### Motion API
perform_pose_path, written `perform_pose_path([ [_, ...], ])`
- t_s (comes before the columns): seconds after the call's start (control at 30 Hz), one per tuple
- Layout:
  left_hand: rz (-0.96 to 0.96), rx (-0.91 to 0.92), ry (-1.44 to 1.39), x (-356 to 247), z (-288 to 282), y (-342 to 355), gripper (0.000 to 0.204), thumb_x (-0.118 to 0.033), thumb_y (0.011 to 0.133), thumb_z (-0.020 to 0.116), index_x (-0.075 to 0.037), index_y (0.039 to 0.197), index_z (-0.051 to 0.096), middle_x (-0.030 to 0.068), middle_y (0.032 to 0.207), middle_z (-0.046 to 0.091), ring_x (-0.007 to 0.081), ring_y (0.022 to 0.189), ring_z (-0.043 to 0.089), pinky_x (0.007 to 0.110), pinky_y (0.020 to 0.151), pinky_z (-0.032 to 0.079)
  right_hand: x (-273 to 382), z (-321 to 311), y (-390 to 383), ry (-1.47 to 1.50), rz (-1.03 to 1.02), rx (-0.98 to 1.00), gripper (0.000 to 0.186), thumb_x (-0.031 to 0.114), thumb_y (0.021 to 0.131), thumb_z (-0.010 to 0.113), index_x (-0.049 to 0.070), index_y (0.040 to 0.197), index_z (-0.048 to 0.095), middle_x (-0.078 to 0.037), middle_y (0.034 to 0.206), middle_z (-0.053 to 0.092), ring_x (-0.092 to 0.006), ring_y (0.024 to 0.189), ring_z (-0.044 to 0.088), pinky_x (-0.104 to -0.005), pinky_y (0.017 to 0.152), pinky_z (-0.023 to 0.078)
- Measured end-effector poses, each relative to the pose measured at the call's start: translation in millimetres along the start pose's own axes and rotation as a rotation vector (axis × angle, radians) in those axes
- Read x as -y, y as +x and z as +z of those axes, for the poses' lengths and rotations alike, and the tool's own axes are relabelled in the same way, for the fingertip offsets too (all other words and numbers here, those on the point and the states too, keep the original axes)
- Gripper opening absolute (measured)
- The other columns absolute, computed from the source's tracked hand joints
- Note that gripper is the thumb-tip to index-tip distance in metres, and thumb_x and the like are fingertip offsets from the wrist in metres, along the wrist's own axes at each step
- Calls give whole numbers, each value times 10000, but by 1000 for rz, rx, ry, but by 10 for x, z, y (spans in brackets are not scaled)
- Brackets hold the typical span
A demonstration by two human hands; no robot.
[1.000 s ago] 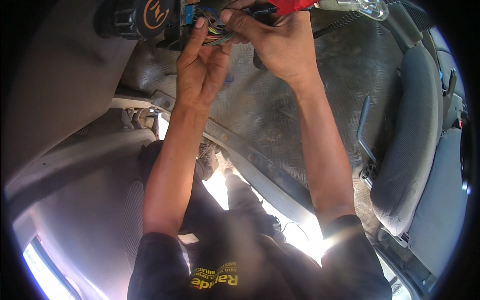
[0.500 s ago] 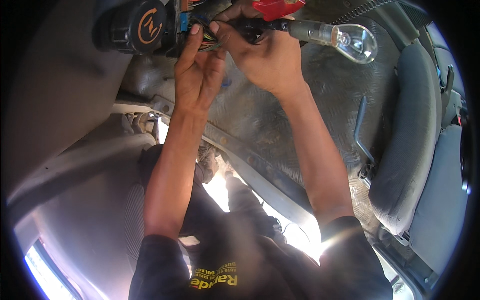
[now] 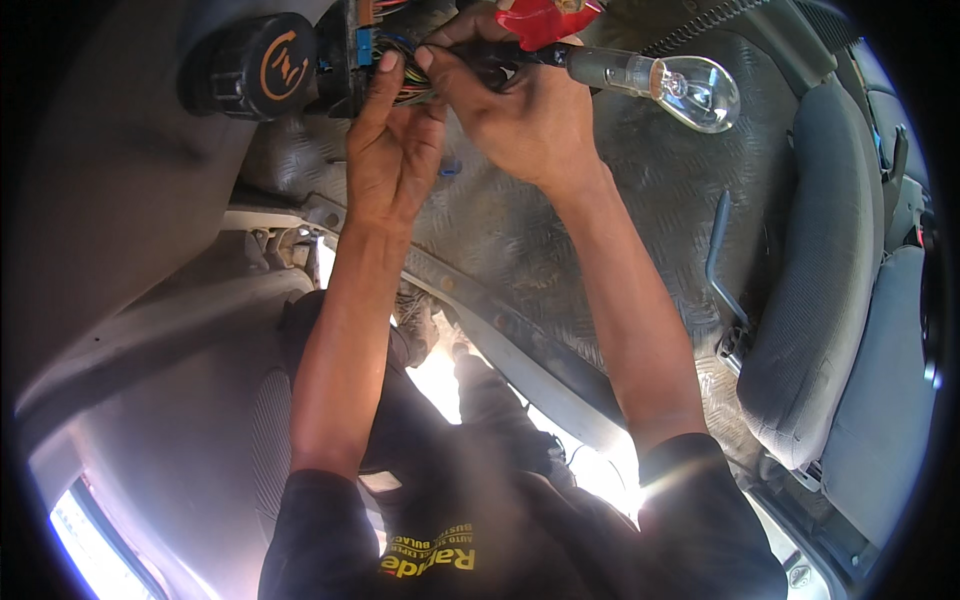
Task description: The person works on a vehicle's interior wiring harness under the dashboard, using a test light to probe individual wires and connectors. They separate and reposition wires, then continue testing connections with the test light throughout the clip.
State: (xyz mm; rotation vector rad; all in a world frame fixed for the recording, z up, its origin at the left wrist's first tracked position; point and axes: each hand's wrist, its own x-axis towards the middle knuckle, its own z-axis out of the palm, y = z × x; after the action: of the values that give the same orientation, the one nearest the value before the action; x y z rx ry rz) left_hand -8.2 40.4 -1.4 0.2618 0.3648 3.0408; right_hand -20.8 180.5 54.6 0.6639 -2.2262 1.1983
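A bundle of thin coloured wires (image 3: 412, 88) runs into a dark housing with a blue connector (image 3: 364, 46) at the top. My left hand (image 3: 388, 165) pinches this bundle between thumb and fingers from below. My right hand (image 3: 540, 128) is closed around the black-wrapped part of a test lamp, with its thumb tip at the same wires. A clear glass bulb (image 3: 700, 94) in a metal socket points out to the right of that hand. Above it hangs a red clip (image 3: 545, 22). My palm hides part of the lamp's black end.
A round black knob (image 3: 275, 65) with an orange mark sits left of the wires. Underneath lies a textured vehicle floor (image 3: 510, 225). A bent metal lever (image 3: 716, 245) stands beside the grey seat (image 3: 815, 270) at right. The door sill (image 3: 490, 300) crosses below my hands.
The bulb, the red clip and my right hand have shifted slightly left and down. The knob has moved a little left too. Both hands keep their grips.
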Motion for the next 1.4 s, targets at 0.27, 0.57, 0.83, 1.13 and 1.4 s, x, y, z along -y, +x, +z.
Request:
perform_pose_path([
  [0.27, -2, 31, -4, -4, 23, 1, 296, -81, 1024, 635, -14, 1309, 590, 97, 1250, 702, 166, 1159, 679, 331, 1038, 575, -146, 54, 91, 155, -251, -109, 115, 126, 845, 781, 42, 887, 715, -104, 781, 709, -226, 669, 681, -355, 596, 518],
  [0.57, -116, -28, -102, -42, -31, 0, 273, -122, 1050, 604, 1, 1294, 594, 97, 1220, 695, 162, 1116, 675, 295, 977, 591, -158, 90, -13, 71, -384, -129, 155, -2, 774, 802, 23, 896, 710, -95, 786, 680, -218, 676, 681, -308, 601, 532],
  [0.83, -155, -75, -131, -85, 8, -26, 201, -133, 1046, 619, -20, 1207, 662, 84, 1160, 721, 145, 1029, 697, 244, 880, 599, -162, 204, -109, 28, -522, -256, 202, 13, 730, 802, 33, 896, 690, -94, 821, 635, -240, 645, 647, -330, 552, 512],
  [1.13, -127, -67, -77, -58, -45, -22, 209, -146, 1039, 634, -42, 1218, 654, 59, 1150, 727, 140, 1049, 691, 279, 932, 586, -153, 206, -101, 71, -451, -273, 161, 13, 779, 811, 15, 902, 707, -102, 807, 679, -220, 653, 673, -312, 581, 530],
  [1.4, 8, -96, 52, 3, 83, 11, 278, -99, 991, 688, -49, 1258, 630, 69, 1206, 717, 164, 1096, 680, 318, 1011, 553, -55, -54, 40, 822, 471, -54, 83, 53, 923, 757, -21, 912, 722, -67, 819, 738, -121, 711, 665, -283, 645, 522],
])
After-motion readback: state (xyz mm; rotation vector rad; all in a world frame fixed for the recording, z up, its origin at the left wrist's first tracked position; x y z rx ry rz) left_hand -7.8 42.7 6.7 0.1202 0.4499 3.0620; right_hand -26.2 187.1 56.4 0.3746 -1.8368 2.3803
